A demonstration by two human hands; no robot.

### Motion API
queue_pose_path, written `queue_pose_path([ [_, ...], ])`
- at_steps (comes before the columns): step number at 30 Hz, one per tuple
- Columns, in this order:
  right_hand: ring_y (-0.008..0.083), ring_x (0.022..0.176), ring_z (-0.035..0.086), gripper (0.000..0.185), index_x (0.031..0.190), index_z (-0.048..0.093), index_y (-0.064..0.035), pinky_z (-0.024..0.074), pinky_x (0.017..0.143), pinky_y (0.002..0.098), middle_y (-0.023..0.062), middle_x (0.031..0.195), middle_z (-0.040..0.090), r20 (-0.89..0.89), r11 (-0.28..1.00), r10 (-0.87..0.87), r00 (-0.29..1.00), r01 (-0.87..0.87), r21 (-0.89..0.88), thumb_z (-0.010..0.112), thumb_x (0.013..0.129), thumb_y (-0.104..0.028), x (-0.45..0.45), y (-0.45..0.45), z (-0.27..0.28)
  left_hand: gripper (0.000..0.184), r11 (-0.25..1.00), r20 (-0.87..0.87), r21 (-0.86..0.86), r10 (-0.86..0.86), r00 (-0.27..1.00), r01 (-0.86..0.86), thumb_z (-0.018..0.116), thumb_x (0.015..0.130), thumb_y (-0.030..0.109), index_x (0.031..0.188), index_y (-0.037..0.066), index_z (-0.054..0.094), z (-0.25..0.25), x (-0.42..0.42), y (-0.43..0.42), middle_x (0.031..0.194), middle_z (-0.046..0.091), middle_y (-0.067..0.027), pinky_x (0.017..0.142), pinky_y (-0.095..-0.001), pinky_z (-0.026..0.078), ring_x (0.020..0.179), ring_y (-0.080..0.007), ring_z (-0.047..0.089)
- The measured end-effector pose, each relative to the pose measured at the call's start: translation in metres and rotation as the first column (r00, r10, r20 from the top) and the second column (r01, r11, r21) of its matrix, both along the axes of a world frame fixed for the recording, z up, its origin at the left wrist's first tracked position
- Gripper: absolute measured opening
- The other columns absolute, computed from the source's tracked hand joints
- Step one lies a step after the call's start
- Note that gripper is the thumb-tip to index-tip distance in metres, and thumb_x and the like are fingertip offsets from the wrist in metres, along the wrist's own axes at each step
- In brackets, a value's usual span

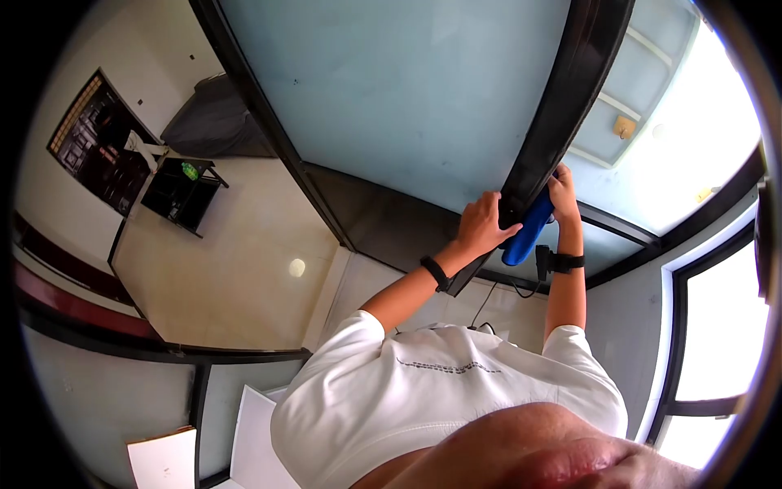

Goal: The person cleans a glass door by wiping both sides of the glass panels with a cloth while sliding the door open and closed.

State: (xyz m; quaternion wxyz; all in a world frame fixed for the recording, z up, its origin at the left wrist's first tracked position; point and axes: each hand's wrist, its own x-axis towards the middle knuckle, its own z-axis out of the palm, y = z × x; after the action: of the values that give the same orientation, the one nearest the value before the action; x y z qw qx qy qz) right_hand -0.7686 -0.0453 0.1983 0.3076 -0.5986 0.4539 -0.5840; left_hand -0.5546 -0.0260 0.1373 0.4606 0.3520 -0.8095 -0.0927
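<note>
A dark-framed door (562, 98) with a frosted glass panel (407, 90) stands right in front of me. My left hand (483, 226) grips the edge of its dark upright, thumb stretched toward a blue cloth (529, 231). That cloth looks folded lengthwise and lies against the upright. My right hand (562, 196) has its fingers closed on the cloth's upper end; part of them is hidden behind it. Each wrist wears a black strap, and a small black device (543, 261) sits at the right one.
On the left, a tiled floor (244, 277) leads to a low black table (186, 191) with a green bottle (190, 170) and a covered dark sofa (220, 122). A thin cable (485, 304) hangs below my hands. A window (717, 326) is at right.
</note>
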Motion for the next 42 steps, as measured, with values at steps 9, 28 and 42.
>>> queue_pose_path([
  [9,0.0210,0.113,0.054,0.054,0.126,0.054,0.0051,0.0432,0.098,0.0328,0.0091,0.123,0.059,-0.074,0.908,0.389,0.918,-0.369,0.200,0.065,0.073,0.003,-0.003,0.018,0.013,0.058,1.000,-0.135,0.014,0.010,0.991,-0.008,0.078,0.075,0.047,0.106,0.004,0.055,-0.005,0.037,0.043,0.090,0.063,-0.0101,0.062,-0.0401,0.051,0.071,-0.0288,0.064],
  [28,0.0200,0.091,0.066,0.018,0.101,0.072,-0.0039,0.0515,0.081,0.0295,0.0087,0.098,0.068,-0.001,0.639,0.538,0.843,-0.409,-0.652,0.071,0.082,-0.004,0.281,-0.005,0.164,0.084,0.921,-0.649,0.285,0.388,0.654,-0.264,0.033,0.098,0.062,0.148,-0.006,0.026,-0.050,0.148,0.256,0.145,0.040,-0.0125,0.111,-0.0358,0.027,0.134,-0.0230,0.039],
  [42,0.0288,0.100,0.064,0.023,0.112,0.065,-0.0003,0.0513,0.086,0.0346,0.0166,0.114,0.064,-0.221,0.382,0.696,0.684,-0.613,-0.692,0.062,0.090,-0.004,0.397,0.040,0.197,0.061,0.737,-0.877,0.325,0.469,0.103,-0.593,0.028,0.105,0.045,0.141,-0.001,0.041,-0.053,0.207,0.268,0.140,0.050,-0.0093,0.111,-0.0353,0.031,0.130,-0.0226,0.046],
])
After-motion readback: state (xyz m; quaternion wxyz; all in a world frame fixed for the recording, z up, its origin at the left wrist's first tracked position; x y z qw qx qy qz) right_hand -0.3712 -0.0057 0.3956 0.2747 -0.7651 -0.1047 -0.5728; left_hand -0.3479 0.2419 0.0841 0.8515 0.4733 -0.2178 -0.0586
